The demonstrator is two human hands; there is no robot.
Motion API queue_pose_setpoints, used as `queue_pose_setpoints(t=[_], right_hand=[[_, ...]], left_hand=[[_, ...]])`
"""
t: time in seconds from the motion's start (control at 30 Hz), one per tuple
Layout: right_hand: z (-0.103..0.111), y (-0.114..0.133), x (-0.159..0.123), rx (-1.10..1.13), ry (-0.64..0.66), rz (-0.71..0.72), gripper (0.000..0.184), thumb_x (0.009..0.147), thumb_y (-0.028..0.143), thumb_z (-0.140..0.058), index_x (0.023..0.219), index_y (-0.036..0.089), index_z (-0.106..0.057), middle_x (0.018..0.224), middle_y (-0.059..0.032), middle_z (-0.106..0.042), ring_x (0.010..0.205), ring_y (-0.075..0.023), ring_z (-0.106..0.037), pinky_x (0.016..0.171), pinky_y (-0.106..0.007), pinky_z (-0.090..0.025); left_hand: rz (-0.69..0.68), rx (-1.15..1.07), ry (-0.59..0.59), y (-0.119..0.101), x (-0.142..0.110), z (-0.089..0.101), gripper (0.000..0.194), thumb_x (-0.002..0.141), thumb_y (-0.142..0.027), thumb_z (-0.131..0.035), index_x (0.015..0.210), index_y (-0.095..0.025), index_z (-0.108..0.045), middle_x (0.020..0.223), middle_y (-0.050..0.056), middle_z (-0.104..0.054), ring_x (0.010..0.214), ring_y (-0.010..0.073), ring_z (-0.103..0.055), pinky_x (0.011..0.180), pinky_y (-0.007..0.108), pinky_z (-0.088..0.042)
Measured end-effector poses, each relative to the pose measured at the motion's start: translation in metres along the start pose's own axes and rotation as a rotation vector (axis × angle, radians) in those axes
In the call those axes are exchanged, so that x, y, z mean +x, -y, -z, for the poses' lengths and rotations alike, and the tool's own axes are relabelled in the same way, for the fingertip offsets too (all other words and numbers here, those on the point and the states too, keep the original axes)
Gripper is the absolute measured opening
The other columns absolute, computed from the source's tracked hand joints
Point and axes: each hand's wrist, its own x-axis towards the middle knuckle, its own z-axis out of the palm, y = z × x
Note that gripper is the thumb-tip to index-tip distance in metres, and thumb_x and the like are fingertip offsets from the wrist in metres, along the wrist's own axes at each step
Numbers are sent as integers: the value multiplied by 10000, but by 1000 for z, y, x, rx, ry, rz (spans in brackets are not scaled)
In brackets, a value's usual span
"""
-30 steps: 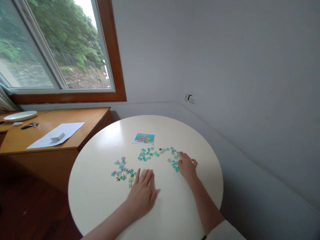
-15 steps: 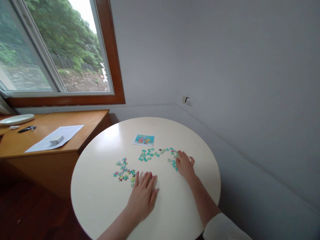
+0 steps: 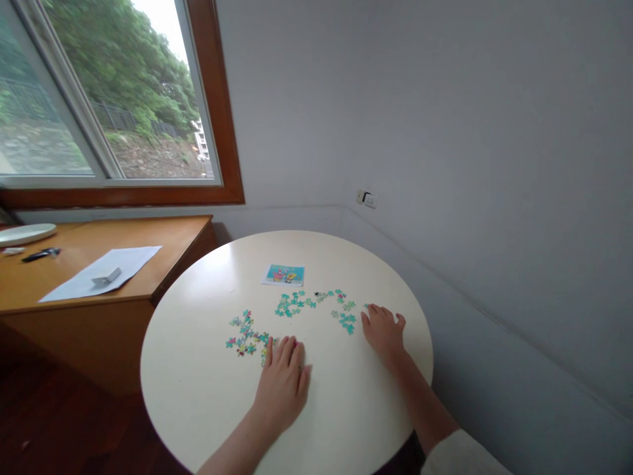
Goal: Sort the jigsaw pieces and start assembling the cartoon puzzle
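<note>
Loose jigsaw pieces lie spread on a round cream table (image 3: 198, 389). One cluster (image 3: 244, 335) is at the left, another (image 3: 293, 304) in the middle, a third (image 3: 345, 312) at the right. My left hand (image 3: 283, 384) lies flat, fingers stretched out, its fingertips touching pieces at the left cluster's right end. My right hand (image 3: 384, 330) rests flat with fingers spread, just right of the right cluster. A small picture card (image 3: 283, 274) lies beyond the pieces.
A wooden desk (image 3: 163, 244) stands left of the table, bearing a sheet of paper (image 3: 101, 272) with a small grey object on it, a white plate (image 3: 24, 233) and a dark pen. Grey walls close in behind and right. A window is at upper left.
My right hand has slid to the right, off the right cluster of pieces. My left hand has stayed almost in place. The camera has shifted slightly.
</note>
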Motion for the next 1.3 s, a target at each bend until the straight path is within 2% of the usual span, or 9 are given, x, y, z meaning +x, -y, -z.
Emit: queue_pose_setpoints(t=[0.17,0.43,0.6,0.77,0.87,0.93,1.0,1.13,1.3], right_hand=[[13,2,-34,-94,-78,77,276,886,238,-408,1058,130,-595,1046,-135,-622,979,-239,-546,948,-446,-210],[34,15,-91,-69,-50,187,243,865,221,-457,1022,122,-613,948,-107,-632,922,-250,-561,947,-465,-246],[32,48,-116,152,-24,326,250,850,195,-464,1065,178,-590,1021,-104,-628,995,-244,-538,984,-466,-226],[32,87,-121,371,81,494,287,848,96,-414,1032,207,-604,1000,-61,-640,998,-205,-542,1018,-460,-192],[39,94,-111,472,158,574,322,856,81,-384,1050,216,-604,1048,-47,-638,1034,-172,-537,1032,-418,-192],[42,90,-93,509,191,573,354,888,97,-329,1077,228,-598,1106,-38,-629,1059,-139,-533,1014,-368,-232],[41,79,-68,458,157,501,356,901,125,-311,1099,213,-593,1156,-50,-615,1120,-146,-502,1011,-368,-230],[28,54,-12,205,77,290,351,906,178,-324,1167,169,-559,1261,-111,-540,1191,-195,-445,1003,-406,-223],[5,44,26,53,94,222,366,919,267,-333,1212,160,-525,1298,-140,-496,1221,-251,-395,997,-465,-198]], left_hand=[[36,27,-7,0,-1,-1,360,883,-324,-399,1189,-177,-517,1161,106,-559,1157,256,-445,1052,505,-247],[74,46,8,-2,0,5,362,855,-294,-432,1164,-130,-527,1099,118,-564,1114,264,-464,1040,488,-285],[16,65,-25,0,-2,-1,380,862,-286,-426,1205,-140,-496,1183,133,-556,1163,278,-453,1030,507,-289],[-66,3,26,6,-1,-1,415,872,-212,-367,1267,-108,-439,1244,137,-546,1195,265,-452,1037,509,-284],[-84,-47,61,8,0,0,459,855,-134,-323,1308,-100,-391,1262,138,-538,1194,237,-467,1045,506,-279],[-59,-57,63,7,0,-1,438,866,-149,-323,1291,-110,-417,1249,134,-552,1178,233,-486,1048,513,-278],[-29,-53,50,5,0,-2,390,881,-191,-339,1240,-127,-478,1238,120,-564,1176,237,-490,1052,521,-276],[-14,-49,29,2,-1,-5,348,879,-225,-373,1169,-136,-543,1248,100,-562,1186,252,-481,1053,530,-281],[-25,-116,-16,2,2,4,327,870,-192,-375,1130,-160,-570,1196,102,-591,1152,240,-508,1050,542,-296]])
